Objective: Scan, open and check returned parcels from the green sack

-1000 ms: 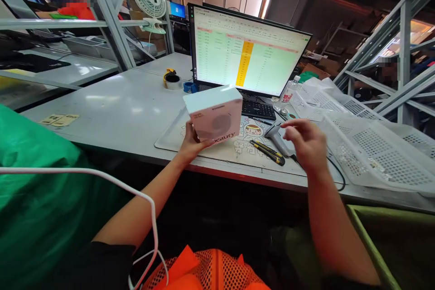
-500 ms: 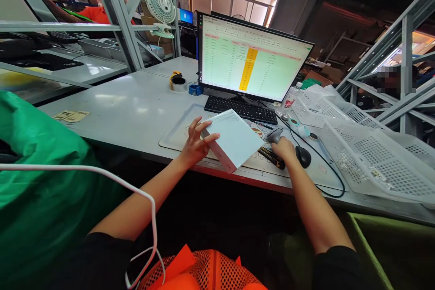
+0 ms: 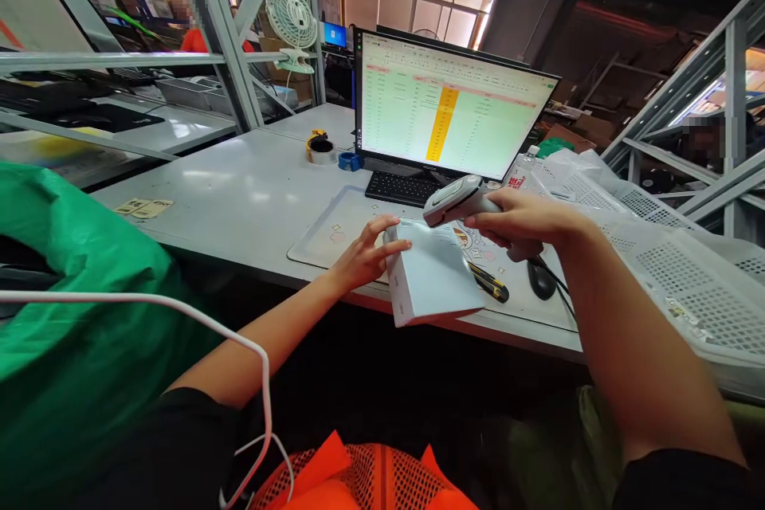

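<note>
A white box [image 3: 439, 275] is tilted at the desk's front edge, gripped at its left end by my left hand [image 3: 367, 256]. My right hand [image 3: 517, 223] is wrapped round the handle of a grey and white barcode scanner [image 3: 457, 198]. The scanner's head hangs just above the far side of the box, over small print on its top face. To the right of the box, a yellow and black utility knife [image 3: 488, 282] lies on the desk mat [image 3: 326, 233]. Beneath my right wrist sits a black mouse [image 3: 541, 280].
Behind the box stand a keyboard [image 3: 398, 187] and a monitor [image 3: 400, 111] showing a spreadsheet. Tape rolls [image 3: 321, 148] lie to the left. White perforated baskets [image 3: 693, 271] fill the desk's right side. A white cable [image 3: 179, 301] crosses in front of my left arm.
My right hand has lifted the scanner from the mat and brought it left, over the box. My left hand has turned the box slightly and lowered it a little.
</note>
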